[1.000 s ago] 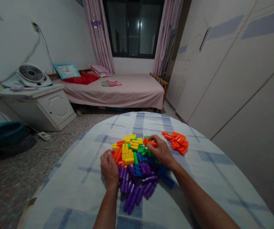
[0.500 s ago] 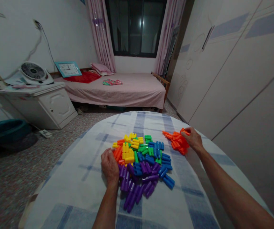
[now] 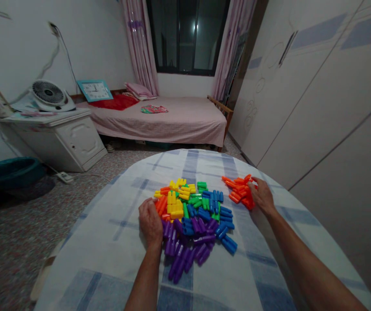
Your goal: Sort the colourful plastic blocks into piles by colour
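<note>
A heap of plastic peg blocks (image 3: 193, 216) in yellow, green, blue, purple and orange lies on the round table with a checked cloth (image 3: 114, 255). My left hand (image 3: 151, 223) rests curled at the heap's left edge, touching orange and purple pieces. A separate pile of orange blocks (image 3: 239, 191) sits to the right. My right hand (image 3: 262, 195) lies at that pile's right side, fingers bent against the orange pieces; whether it grips one is unclear.
Beyond the table stand a pink bed (image 3: 172, 119), a white cabinet (image 3: 59, 138) with a fan (image 3: 48, 93) on top, and a teal basin (image 3: 9, 172) on the floor. Wardrobe doors (image 3: 318, 99) line the right wall.
My right hand carried an orange block from the mixed heap to the orange pile on the right and now rests beside it. My left hand stayed put.
</note>
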Demonstrator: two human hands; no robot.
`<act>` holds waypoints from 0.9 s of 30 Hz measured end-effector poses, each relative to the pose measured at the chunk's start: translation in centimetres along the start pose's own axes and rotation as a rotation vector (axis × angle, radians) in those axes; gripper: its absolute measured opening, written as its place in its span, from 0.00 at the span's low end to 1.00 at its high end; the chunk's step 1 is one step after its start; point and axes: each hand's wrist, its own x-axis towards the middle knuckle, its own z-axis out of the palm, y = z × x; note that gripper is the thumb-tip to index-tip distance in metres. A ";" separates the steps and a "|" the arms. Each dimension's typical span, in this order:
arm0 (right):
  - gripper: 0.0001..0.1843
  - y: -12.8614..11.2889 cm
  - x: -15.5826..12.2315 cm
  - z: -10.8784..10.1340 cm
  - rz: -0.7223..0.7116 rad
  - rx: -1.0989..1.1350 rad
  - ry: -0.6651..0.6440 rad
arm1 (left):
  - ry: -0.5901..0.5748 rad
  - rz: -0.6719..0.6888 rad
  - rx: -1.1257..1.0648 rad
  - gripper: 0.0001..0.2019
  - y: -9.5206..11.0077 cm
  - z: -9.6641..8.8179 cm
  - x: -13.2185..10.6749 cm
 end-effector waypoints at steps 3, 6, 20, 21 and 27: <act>0.24 -0.7 -0.6 -0.2 -0.004 -0.020 0.020 | 0.004 -0.008 0.004 0.19 0.0 0.0 0.0; 0.25 -1.4 -0.9 -0.6 0.013 -0.049 0.025 | -0.001 -0.021 0.008 0.19 0.1 0.0 0.1; 0.25 -16.5 -9.7 -0.6 -0.592 0.415 -0.477 | -0.031 -0.054 -0.006 0.18 0.4 -0.1 -0.1; 0.28 -17.4 -10.4 -0.3 -0.633 0.410 -0.503 | -0.043 -0.059 -0.006 0.18 0.5 -0.1 -0.1; 0.38 -20.8 -12.1 1.2 -0.738 0.280 -0.521 | -0.078 -0.058 0.026 0.19 0.8 -0.2 -0.1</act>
